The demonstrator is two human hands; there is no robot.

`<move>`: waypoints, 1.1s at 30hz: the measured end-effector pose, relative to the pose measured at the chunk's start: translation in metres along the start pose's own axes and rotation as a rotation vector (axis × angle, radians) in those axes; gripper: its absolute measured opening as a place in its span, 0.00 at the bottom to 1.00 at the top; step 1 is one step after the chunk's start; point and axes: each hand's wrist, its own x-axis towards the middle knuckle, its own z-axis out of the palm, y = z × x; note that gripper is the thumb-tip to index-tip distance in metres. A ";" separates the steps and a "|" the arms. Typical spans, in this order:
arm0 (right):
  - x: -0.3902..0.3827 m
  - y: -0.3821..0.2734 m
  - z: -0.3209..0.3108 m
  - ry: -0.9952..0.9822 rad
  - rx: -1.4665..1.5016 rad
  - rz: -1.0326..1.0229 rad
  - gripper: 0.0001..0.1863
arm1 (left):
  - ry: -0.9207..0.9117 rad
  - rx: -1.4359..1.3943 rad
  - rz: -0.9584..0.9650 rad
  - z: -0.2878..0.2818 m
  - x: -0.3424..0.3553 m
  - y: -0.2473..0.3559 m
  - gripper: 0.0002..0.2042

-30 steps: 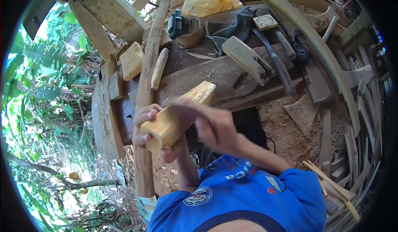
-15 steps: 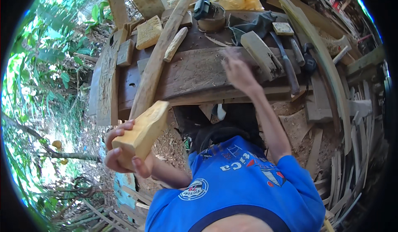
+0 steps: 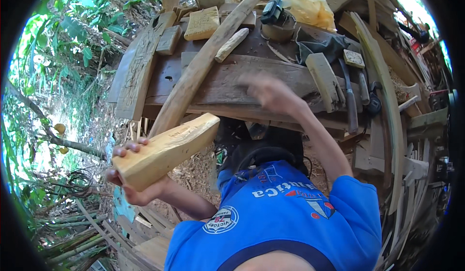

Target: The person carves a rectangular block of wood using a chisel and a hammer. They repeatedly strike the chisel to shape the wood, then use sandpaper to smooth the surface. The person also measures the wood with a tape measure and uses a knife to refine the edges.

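My left hand (image 3: 131, 188) grips a pale yellow carved wood block (image 3: 167, 152) by its thick end, with fingers around the far side. The block's narrower, sloped end points right, in front of the bench edge. Over the dark plank on the workbench (image 3: 160, 84) is my right hand (image 3: 273, 91); its fingers are smeared by motion, and no object shows in it. A thick wooden offcut (image 3: 323, 79) and a machete-like blade with a wooden handle (image 3: 349, 96) lie to the right of that hand.
A long pole (image 3: 206, 60) slants across the bench. Beyond it sit a squared wood block (image 3: 202, 23), a pale wood piece (image 3: 232, 44), a dark cloth (image 3: 319, 45), a round container (image 3: 278, 28) and a yellowish plastic bag (image 3: 310, 10). A curved board (image 3: 387, 91) runs along the right.
The wood block has tilted flatter, its narrow end swinging right. My right hand has come back toward me and slightly left over the plank. The whole view has shifted.
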 end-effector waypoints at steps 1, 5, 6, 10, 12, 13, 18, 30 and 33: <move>-0.002 0.013 -0.004 0.148 -0.073 0.116 0.18 | 0.042 -0.041 -0.005 0.005 0.000 0.000 0.16; -0.028 -0.020 0.015 0.178 -0.094 -0.112 0.12 | 0.342 -0.072 -0.181 0.038 0.013 -0.020 0.22; -0.041 -0.031 0.020 0.094 0.117 -0.192 0.12 | 0.411 -0.062 -0.184 0.050 0.017 -0.033 0.25; -0.087 -0.067 -0.007 -0.272 0.419 0.041 0.10 | 0.412 0.000 -0.428 0.078 0.001 -0.092 0.20; -0.105 -0.069 -0.026 0.020 0.384 0.104 0.11 | 0.475 -0.005 -0.561 0.089 -0.020 -0.128 0.20; -0.114 -0.069 -0.038 0.163 0.363 0.127 0.11 | 0.468 -0.148 -0.661 0.089 -0.028 -0.142 0.20; -0.146 -0.042 -0.108 0.862 -0.097 0.457 0.11 | 0.166 -0.150 -0.892 0.087 -0.051 -0.182 0.21; -0.048 0.183 -0.120 0.424 -0.544 0.342 0.28 | -0.379 0.308 0.003 0.100 -0.013 -0.111 0.27; -0.044 0.206 -0.138 0.100 -0.351 0.522 0.26 | -0.528 0.390 0.199 0.111 0.009 -0.100 0.30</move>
